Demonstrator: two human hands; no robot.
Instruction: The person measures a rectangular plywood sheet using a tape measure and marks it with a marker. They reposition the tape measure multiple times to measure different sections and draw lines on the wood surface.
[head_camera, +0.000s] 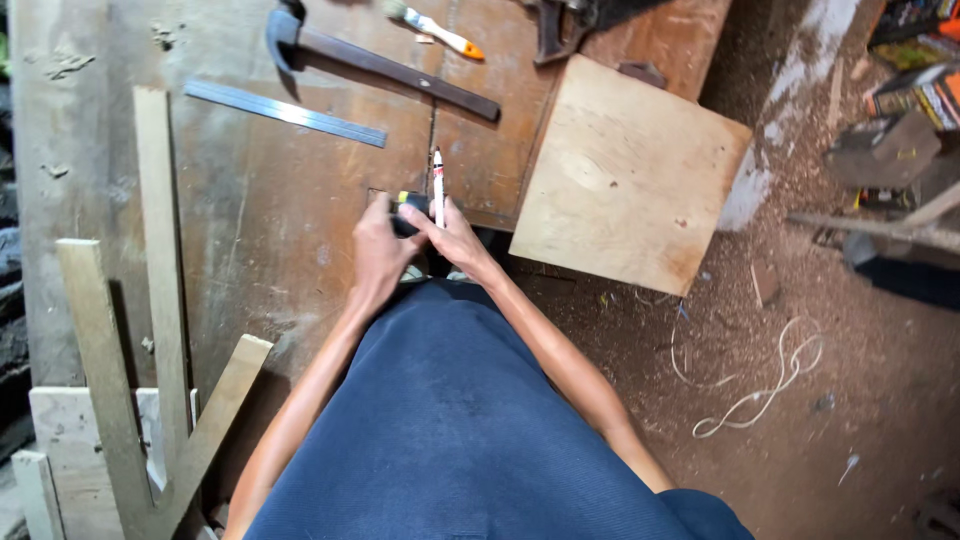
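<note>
Gripping a small dark tool with both hands, right fingers pinching a pen, long axis pointing away over the surface.

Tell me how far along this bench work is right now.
Early, by the look of it. Laid out already: a steel ruler, a hammer, a small brush and a square plywood panel. In hand: left hand and right hand together grip a small dark object, the right also holding a white marker. The panel shows no marks or cuts.
</note>
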